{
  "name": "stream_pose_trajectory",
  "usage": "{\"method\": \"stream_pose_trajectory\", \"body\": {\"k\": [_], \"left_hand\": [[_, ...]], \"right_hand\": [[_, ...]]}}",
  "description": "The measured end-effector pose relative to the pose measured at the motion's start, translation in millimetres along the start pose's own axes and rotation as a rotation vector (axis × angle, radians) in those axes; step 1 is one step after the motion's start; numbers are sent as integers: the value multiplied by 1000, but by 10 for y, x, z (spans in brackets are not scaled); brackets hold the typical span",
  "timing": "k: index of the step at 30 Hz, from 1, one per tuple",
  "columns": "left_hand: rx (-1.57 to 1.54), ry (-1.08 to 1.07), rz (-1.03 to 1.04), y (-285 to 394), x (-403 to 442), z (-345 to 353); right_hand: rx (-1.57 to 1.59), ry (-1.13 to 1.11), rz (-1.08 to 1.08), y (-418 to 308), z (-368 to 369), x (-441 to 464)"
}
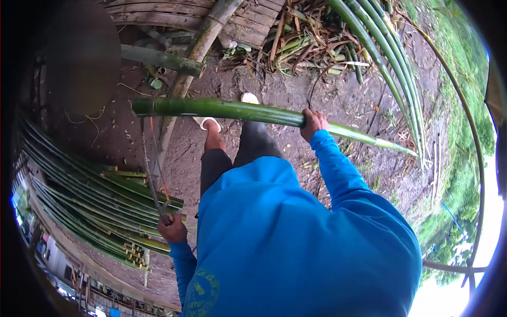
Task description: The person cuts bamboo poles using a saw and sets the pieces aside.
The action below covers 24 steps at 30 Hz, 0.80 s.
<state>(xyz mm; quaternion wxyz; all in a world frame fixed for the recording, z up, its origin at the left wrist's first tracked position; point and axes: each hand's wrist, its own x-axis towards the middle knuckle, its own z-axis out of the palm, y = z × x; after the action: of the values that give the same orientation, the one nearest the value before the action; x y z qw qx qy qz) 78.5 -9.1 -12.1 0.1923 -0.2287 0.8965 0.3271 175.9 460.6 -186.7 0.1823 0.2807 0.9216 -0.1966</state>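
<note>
Now, the right hand curls its fingers around a green bamboo pole, which extends past both sides of them; the left hand clasps a bow saw reaching the pole.

Glossy, smooth green bamboo; matt blue cloth shirt; rough, muddy ground.

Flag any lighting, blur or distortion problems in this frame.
Head view: fisheye-like bowing toward the edges, corners black; sky at lower right blown out to white; dark, smeared oval patch at upper left, contents unreadable; left hand, right hand and bamboo pole reasonably clear.
</note>
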Motion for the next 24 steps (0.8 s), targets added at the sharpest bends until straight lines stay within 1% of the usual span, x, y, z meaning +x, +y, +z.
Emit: {"method": "stream_pose_trajectory", "body": {"k": [1,2,4,7,9,11,13,14,15,16,17,18,19,20,22,23,24], "left_hand": [[-3,-6,9,-60,100,-69],[-13,-30,-39,-105,201,-132],[-3,-46,-10,-229,383,-219],[-35,-73,2,-382,578,-287],[-55,-93,7,-373,645,-341],[-29,-69,-18,-392,670,-367],[15,-58,-15,-458,674,-444],[-22,-38,-40,-411,669,-446],[-56,-28,-59,-352,652,-431],[-86,-27,-76,-304,671,-427],[-99,-39,-52,-321,720,-429],[-105,-58,-32,-377,775,-419],[-108,-78,-21,-378,817,-415],[-198,-107,-31,-166,784,-419],[-67,-84,32,-108,823,-396],[-6,-74,66,-83,847,-391],[-20,-92,75,-39,878,-363]], "right_hand": [[-13,-21,11,-43,13,-35],[-25,-40,21,-95,18,-65],[-56,-108,54,-251,-13,-111],[-45,-195,-5,-792,-78,-20],[-70,-236,-80,-1374,-106,148],[-33,-208,-161,-1998,-64,456],[-13,-284,-242,-2865,-168,856],[-18,-301,-367,-3374,-369,1011],[29,-217,-431,-3912,-443,1186],[110,-204,-457,-4419,-442,1374],[250,40,-496,-4968,-336,1538],[295,83,-541,-5442,-518,1578],[523,263,-743,-5863,-540,1584],[680,677,-915,-5971,-745,1369],[783,598,-962,-5792,-916,1149],[827,561,-987,-5586,-1036,1065],[823,550,-988,-5159,-972,1085]]}}
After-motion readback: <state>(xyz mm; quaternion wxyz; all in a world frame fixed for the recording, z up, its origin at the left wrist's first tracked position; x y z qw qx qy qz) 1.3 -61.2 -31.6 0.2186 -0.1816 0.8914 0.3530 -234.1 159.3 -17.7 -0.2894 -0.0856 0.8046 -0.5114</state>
